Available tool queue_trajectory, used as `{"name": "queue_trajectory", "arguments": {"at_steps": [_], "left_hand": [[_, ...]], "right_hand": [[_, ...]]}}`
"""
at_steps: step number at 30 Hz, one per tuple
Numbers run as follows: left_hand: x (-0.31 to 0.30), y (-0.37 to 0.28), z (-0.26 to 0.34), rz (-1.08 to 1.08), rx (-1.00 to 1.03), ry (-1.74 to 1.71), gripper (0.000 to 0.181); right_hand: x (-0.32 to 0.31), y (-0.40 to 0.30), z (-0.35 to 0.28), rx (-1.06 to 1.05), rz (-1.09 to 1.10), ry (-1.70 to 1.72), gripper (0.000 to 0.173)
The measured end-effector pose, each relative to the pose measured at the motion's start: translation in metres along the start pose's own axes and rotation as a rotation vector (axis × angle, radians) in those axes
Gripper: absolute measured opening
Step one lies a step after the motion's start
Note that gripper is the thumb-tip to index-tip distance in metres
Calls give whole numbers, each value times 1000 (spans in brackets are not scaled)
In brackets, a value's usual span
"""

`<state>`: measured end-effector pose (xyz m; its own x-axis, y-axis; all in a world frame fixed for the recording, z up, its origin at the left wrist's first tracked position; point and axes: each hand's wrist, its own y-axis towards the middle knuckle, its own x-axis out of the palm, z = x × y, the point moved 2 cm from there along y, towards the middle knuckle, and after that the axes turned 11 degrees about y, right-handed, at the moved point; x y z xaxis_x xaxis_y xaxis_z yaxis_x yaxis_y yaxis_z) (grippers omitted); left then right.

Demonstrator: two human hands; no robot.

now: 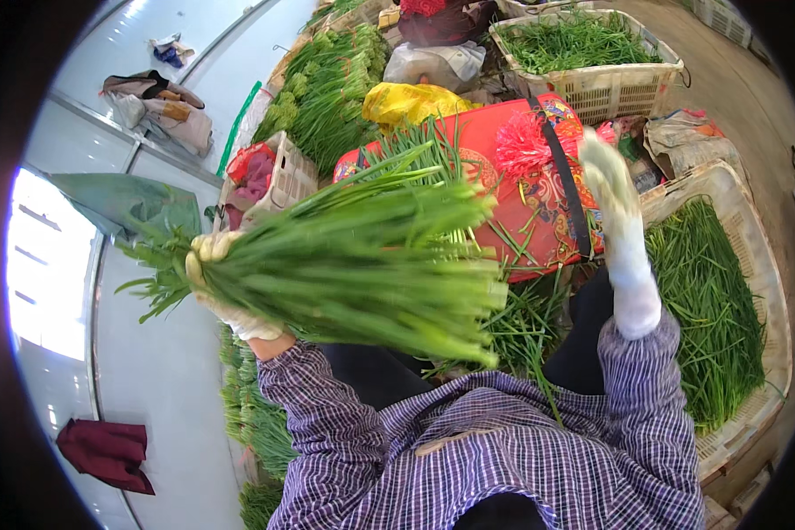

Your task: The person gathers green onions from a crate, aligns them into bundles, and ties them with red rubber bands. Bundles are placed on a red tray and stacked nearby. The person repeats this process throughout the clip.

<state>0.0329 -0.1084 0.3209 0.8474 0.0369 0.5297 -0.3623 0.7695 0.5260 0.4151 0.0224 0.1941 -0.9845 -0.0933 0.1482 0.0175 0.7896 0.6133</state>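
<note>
My left hand, in a pale glove, is closed around the leafy end of a large bundle of long green stalks, perhaps chives. The bundle fans out to the right, its pale cut ends blurred by motion. My right hand, also in a whitish glove, is raised beyond the right edge of a red patterned case with a black strap; it is blurred, and nothing can be made out in it. More green stalks lie on the red surface behind the held bundle, with loose pieces near the strap.
A plastic crate of green stalks stands at my right, another crate farther ahead. Stacked bundles lie at front left, beside a small crate with cloth. Loose stalks lie between my legs. A wall runs along the left.
</note>
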Motion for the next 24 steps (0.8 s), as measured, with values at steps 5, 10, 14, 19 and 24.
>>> {"name": "queue_trajectory", "arguments": {"at_steps": [5, 10, 14, 19, 24], "left_hand": [[1, 44, 24, -1131, 91, -486, 39], [33, 34, 5, -1328, 112, -625, 20], [28, 10, 13, -984, 123, -614, 10], [-1, 13, 31, -999, 168, -554, 8], [-53, 0, 44, -695, 371, -721, 12]], "right_hand": [[85, 102, -12, -231, -408, 249, 28], [176, 72, -39, 4, -1113, 466, 38], [195, -46, 22, 1052, -1351, 827, 38], [125, -165, 84, 905, -873, 1202, 34], [106, -173, 38, 17, -1001, 762, 30]]}}
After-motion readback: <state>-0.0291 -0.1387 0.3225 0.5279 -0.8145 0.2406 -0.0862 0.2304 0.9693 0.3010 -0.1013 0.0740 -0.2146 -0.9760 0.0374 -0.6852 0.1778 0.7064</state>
